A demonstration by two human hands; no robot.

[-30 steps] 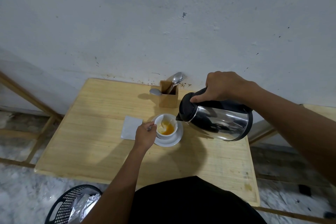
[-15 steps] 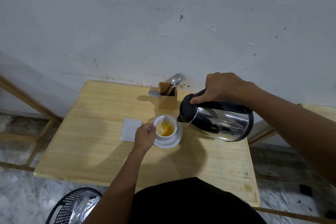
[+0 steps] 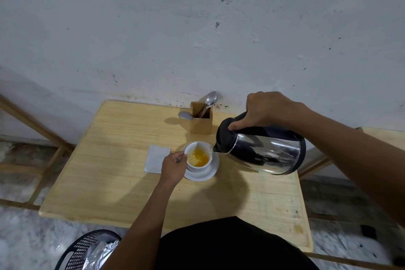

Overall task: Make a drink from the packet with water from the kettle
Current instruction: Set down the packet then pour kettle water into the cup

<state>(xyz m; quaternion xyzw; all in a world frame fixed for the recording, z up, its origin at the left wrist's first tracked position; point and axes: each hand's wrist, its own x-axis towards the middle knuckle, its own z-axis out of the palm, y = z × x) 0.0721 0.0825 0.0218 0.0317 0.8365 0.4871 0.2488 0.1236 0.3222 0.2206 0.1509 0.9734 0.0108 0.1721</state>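
**Ana:** Head view first: where does the kettle (image 3: 260,149) sit against the cup (image 3: 198,156)?

**Ben:** At the cup's 3 o'clock, tipped so its long axis runs almost level, black lid end and spout toward 9 o'clock. The spout tip hangs just over the cup's right rim. The right hand (image 3: 269,108) is wrapped tight round the black handle on top, thumb pressed near the lid.

**Ana:** And the left hand (image 3: 174,167)?

**Ben:** At the cup's 8 o'clock, fingers curled shut on a small spoon (image 3: 179,159) whose metal handle shows between them, and resting against the cup's side. It is the nearer hand to the cup; I judge it is placed to stir.

**Ana:** What is in the cup?

**Ben:** Amber liquid with pale froth, well below the rim. The cup stands on a white saucer (image 3: 206,174), mid-bench (image 3: 109,182).

**Ana:** Anything in the way?

**Ben:** Not much. A white paper square (image 3: 156,158), which may be the packet or a napkin, lies flat at the saucer's 9 o'clock, partly under the left hand. A wooden cutlery holder (image 3: 200,121) with spoons stands at 12 o'clock, clear of the spout. The risk, I think, is water missing the rim or splashing the left fingers so near it.
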